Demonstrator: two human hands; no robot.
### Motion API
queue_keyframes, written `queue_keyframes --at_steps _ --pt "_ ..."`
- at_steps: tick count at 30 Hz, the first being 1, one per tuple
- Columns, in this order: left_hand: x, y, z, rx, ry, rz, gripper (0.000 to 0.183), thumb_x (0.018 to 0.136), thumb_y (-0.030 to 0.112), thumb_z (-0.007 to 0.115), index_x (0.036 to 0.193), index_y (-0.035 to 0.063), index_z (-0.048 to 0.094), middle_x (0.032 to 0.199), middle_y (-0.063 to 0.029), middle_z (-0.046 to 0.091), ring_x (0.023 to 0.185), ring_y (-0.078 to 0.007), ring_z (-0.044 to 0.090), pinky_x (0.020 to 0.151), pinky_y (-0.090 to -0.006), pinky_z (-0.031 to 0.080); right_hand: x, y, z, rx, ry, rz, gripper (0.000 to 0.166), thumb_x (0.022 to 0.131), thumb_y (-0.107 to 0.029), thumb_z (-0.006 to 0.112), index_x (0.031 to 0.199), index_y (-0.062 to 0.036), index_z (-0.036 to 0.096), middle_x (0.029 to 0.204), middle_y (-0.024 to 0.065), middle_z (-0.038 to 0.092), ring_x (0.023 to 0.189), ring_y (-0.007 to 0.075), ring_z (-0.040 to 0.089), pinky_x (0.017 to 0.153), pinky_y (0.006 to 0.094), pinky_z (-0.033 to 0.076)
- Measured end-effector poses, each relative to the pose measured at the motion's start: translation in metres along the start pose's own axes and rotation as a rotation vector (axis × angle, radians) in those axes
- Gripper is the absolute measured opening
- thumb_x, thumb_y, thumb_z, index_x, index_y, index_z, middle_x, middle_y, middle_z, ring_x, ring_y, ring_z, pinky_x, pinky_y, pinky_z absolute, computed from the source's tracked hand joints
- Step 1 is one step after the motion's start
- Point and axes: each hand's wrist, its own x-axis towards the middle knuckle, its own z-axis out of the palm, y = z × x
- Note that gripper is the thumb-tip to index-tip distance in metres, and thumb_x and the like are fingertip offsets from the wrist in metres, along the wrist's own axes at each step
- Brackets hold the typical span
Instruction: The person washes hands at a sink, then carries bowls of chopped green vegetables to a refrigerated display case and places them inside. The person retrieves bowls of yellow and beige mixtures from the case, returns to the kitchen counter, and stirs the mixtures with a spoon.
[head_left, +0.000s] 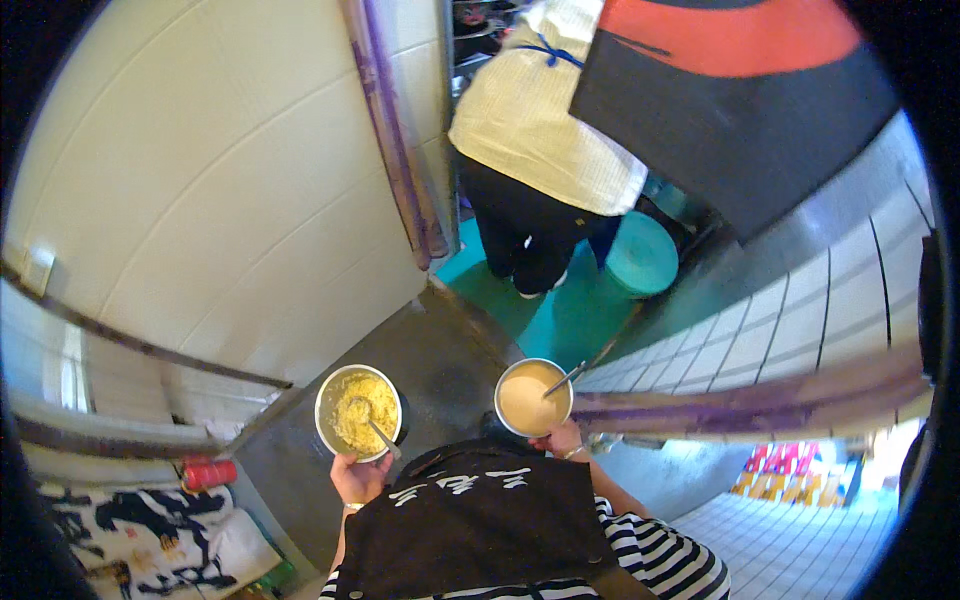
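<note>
My left hand (360, 478) grips the near side of a round metal container (321, 426). Inside it lies a yellow, crumbly food (364, 420) with a metal spoon (384, 437) stuck in it, its handle leaning over the near rim. At the right, my right hand (561, 439) holds a second round metal container (504, 426) by its near edge. A smooth tan sauce or batter (529, 397) fills much of it, and a metal utensil handle (566, 379) slants out past the right rim. Both containers are held apart in front of my dark apron (480, 517).
Ahead, a person (540, 142) in a pale apron stands beyond a doorway on green flooring (570, 322). Beside them is a lidded green bucket (643, 251). A dark hanging curtain (720, 112) covers the upper right. Walls flank the doorway; a red can (208, 474) sits at lower left.
</note>
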Motion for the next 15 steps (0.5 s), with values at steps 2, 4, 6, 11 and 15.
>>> queue_keyframes --at_steps 2,4,6,11,15 --pt "0.031 0.000 0.055 0.036 -0.080 0.000 0.050 0.069 0.022 0.050 0.118 0.0110 0.048 0.115 -0.0058 0.054 0.103 -0.0256 0.052 0.078 -0.0482 0.046 0.017 -0.052 -0.007 0.085 -0.006 -0.062 0.030 0.090 -0.015 0.037 0.113 0.0018 0.044 0.080 0.0198 0.063 0.058 0.0245 0.064 0.044 0.0286 0.052" --pt "0.031 0.007 0.040 0.073 -0.120 -0.041 0.050 0.069 0.022 0.050 0.118 0.0115 0.048 0.115 -0.0059 0.054 0.103 -0.0264 0.053 0.079 -0.0493 0.046 -0.002 -0.037 0.008 0.166 0.073 -0.093 0.029 0.090 -0.016 0.037 0.111 0.0020 0.046 0.079 0.0196 0.063 0.058 0.0250 0.064 0.044 0.0294 0.052" --pt "-0.006 0.008 0.019 0.129 -0.044 -0.144 0.050 0.068 0.022 0.051 0.117 0.0126 0.049 0.114 -0.0045 0.055 0.104 -0.0249 0.052 0.079 -0.0479 0.046 -0.053 0.012 0.000 0.210 0.179 -0.011 0.027 0.088 -0.015 0.038 0.105 0.0027 0.049 0.075 0.0192 0.062 0.057 0.0261 0.063 0.044 0.0311 0.051" --pt "0.001 0.021 0.018 0.281 -0.028 -0.255 0.047 0.066 0.022 0.053 0.112 0.0139 0.051 0.112 -0.0025 0.057 0.103 -0.0233 0.053 0.080 -0.0471 0.045 -0.095 0.034 0.007 0.308 0.275 -0.016 0.029 0.085 -0.015 0.041 0.103 0.0051 0.051 0.073 0.0198 0.062 0.057 0.0271 0.063 0.046 0.0325 0.051" --pt "0.008 0.017 0.009 0.304 -0.025 -0.346 0.050 0.063 0.023 0.054 0.112 0.0164 0.049 0.113 -0.0022 0.053 0.106 -0.0241 0.049 0.085 -0.0487 0.040 -0.108 0.061 -0.007 0.324 0.259 0.052 0.030 0.084 -0.014 0.041 0.103 0.0071 0.051 0.073 0.0202 0.062 0.058 0.0281 0.063 0.047 0.0344 0.051"
